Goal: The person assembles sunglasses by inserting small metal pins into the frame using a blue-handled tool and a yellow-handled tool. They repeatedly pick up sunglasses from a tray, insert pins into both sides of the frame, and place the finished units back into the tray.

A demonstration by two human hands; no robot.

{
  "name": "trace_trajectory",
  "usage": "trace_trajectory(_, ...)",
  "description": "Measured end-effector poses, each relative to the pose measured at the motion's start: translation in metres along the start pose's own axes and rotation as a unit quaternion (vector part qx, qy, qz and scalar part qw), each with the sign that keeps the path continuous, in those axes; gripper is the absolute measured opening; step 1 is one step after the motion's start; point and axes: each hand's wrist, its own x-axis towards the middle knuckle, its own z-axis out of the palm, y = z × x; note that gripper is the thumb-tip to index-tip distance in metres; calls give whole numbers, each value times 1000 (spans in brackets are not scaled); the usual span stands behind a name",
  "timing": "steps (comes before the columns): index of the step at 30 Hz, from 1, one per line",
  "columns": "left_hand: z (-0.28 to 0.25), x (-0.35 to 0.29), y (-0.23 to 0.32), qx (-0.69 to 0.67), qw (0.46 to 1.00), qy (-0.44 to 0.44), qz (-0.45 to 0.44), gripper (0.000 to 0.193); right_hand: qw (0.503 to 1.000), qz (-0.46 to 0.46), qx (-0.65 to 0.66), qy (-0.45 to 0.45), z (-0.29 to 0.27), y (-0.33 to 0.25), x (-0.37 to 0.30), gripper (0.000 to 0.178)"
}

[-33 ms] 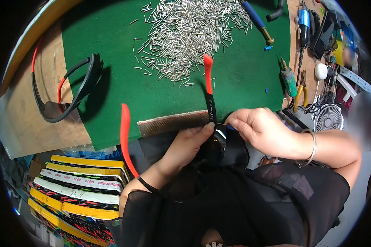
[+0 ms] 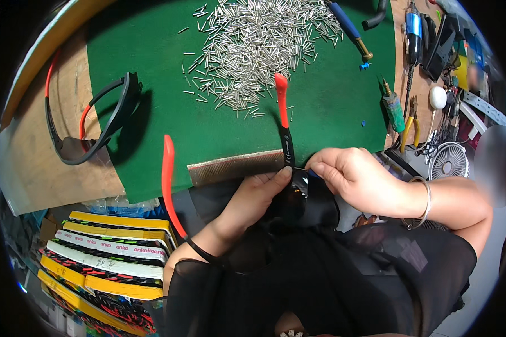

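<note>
My left hand (image 2: 260, 194) is closed on a pair of sunglasses (image 2: 287, 147) with a black frame and red-tipped arms, its thumb pressing by the hinge end of one arm. That arm points away from me over the green mat. The other arm's red tip (image 2: 167, 163) rises left of my wrist, and much of the frame and lens is hidden against my dark clothes. My right hand (image 2: 348, 175) pinches a small blue-handled tool (image 2: 313, 173) whose thin metal shaft meets the sunglasses near the hinge; its exact kind is covered by my fingers.
A heap of small metal pins (image 2: 258, 50) lies on the green mat (image 2: 152, 185). Other sunglasses (image 2: 115, 112) rest at left. At right are a blue-handled tool (image 2: 346, 22), a green-handled tool (image 2: 394, 106), pliers (image 2: 411, 126) and a fan (image 2: 448, 160). Boxes (image 2: 107, 250) of glasses are stacked lower left.
The sunglasses have tilted slightly, the left red tip shifting a little left and away from me. Both hands keep their hold in nearly the same place.
</note>
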Motion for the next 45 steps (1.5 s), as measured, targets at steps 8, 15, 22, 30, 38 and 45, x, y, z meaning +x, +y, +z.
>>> trace_trajectory(8, 0, -2, -8, -26, 997, -42, 64, 28, 986, -105, -130, -18, -9, -2, -8, 19)
trace_trajectory(15, 27, -21, -20, 89, 970, 54, 220, 22, 987, -151, 28, 51, -9, 24, -27, 24)
trace_trajectory(22, 37, -21, -21, 264, 907, 131, 300, 17, 900, -376, 32, 217, 23, 34, -13, 14)
trace_trajectory(30, 40, -19, -25, 286, 893, 117, 327, 19, 935, -285, 132, 163, 21, 37, -17, 15)
trace_trajectory(38, 45, -37, -5, 416, 878, 116, 207, 25, 931, -332, 71, 132, 17, 38, -14, 15)
trace_trajectory(45, 79, -129, 35, 259, 736, -5, 626, 31, 918, -301, 89, 245, 2, 52, -29, 9)
